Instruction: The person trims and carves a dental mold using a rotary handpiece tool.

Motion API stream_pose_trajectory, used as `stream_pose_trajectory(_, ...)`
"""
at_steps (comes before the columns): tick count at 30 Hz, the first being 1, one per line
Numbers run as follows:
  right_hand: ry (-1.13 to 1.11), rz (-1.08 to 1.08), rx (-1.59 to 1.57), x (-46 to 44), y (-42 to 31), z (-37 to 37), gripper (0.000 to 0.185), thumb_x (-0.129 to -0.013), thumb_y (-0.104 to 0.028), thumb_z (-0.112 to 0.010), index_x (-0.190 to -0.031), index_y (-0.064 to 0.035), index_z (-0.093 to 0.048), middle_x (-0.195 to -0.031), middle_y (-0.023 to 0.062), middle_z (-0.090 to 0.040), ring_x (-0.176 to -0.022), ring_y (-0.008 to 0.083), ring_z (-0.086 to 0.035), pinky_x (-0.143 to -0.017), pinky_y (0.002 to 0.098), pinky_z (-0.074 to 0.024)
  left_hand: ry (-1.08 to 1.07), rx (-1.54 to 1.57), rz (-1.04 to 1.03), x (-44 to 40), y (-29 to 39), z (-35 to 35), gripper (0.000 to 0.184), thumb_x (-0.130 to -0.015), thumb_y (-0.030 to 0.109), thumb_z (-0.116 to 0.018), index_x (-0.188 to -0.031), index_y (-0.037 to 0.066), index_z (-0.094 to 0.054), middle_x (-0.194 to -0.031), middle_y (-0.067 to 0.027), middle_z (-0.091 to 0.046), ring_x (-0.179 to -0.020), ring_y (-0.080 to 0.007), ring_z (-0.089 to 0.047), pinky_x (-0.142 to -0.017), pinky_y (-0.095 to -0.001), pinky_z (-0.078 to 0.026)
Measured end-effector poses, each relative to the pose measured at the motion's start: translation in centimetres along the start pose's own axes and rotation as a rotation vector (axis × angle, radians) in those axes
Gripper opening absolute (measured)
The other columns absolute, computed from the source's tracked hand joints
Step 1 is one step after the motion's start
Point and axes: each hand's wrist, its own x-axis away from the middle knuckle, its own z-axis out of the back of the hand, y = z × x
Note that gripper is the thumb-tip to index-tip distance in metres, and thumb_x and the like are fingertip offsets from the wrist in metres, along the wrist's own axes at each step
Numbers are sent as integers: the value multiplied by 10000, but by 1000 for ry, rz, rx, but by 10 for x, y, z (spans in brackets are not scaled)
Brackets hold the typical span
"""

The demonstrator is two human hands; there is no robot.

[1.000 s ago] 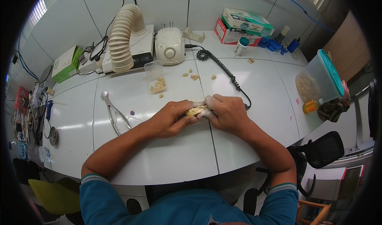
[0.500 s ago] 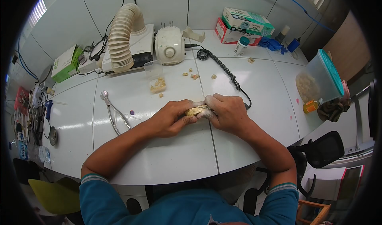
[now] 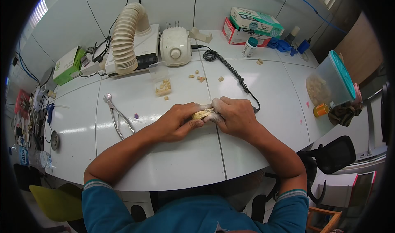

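Observation:
Near the table's middle, my left hand [image 3: 183,119] is closed around a pale yellow plaster piece [image 3: 200,114] that looks like a dental cast. My right hand [image 3: 236,115] meets it from the right, its fingers curled and its thumb against the piece. White dust coats the fingertips of both hands. A black coiled cord [image 3: 232,74] runs from the cream micromotor box [image 3: 175,47] to the far side of my right hand. The handpiece at its end is almost wholly hidden in that hand's grip.
Extraction-type pliers [image 3: 117,115] lie left of my forearm. A clear plastic container [image 3: 159,78] holds small yellowish pieces, with several loose ones [image 3: 200,79] nearby. Behind stand a hose [image 3: 123,39] on a white unit, mask boxes [image 3: 253,25] and a bottle [image 3: 249,47]. A teal-lidded tub [image 3: 331,78] stands right.
Almost nothing differs. Both hands stay at the same spot around the plaster piece, with at most a very slight shift of the fingers.

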Motion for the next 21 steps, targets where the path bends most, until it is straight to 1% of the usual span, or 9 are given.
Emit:
stream_pose_trajectory(7,2,12,-3,0,-1,2,377,-925,-434,-826,-983,-78,-719,-769,64,-667,-628,278,-685,-542,421,-505,22,7,-13,-1,-2,-3,291,-1085,199,-679,-1315,19,-687,-1009,-163,-679,-850,-309,-651,-793,-429,-510)
stream_pose_trajectory(21,14,19,1,1,1,0,360,-928,-424,-822,-997,-84,-726,-760,56,-657,-625,274,-678,-539,421,-500,13,-16,10,-1,4,0,294,-1089,223,-683,-1297,15,-692,-996,-165,-677,-847,-315,-647,-788,-432,-507)
